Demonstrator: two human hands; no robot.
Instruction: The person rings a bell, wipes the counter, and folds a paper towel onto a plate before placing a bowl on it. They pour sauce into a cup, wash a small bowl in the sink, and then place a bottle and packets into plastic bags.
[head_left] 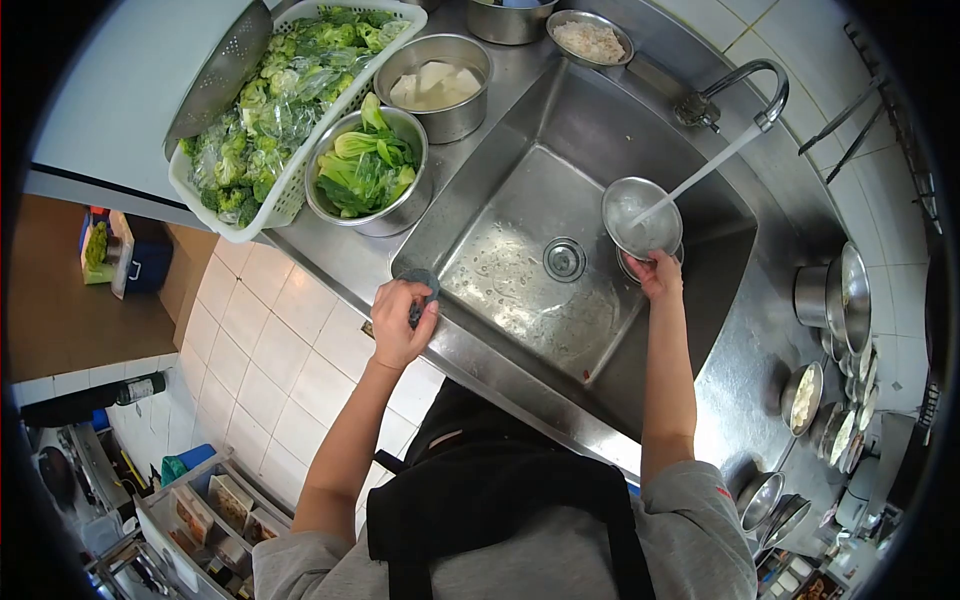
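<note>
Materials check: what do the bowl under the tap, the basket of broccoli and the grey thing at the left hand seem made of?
Bowl: likely stainless steel, smooth; grey metallic sheen.
Basket: probably plastic, fairly matte; white, its wall pierced by small holes.
Grey thing: dull finish; metal or synthetic, I cannot tell, as the left hand covers much of it.

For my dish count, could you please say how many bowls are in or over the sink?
2: upper bowl in the right hand, lower bowl partly hidden beneath; more may be underneath.

No legible text, pale label (138,390) on dark bottle (159,383) too small to read, red sleeve marking (722,491) unreadable
</note>
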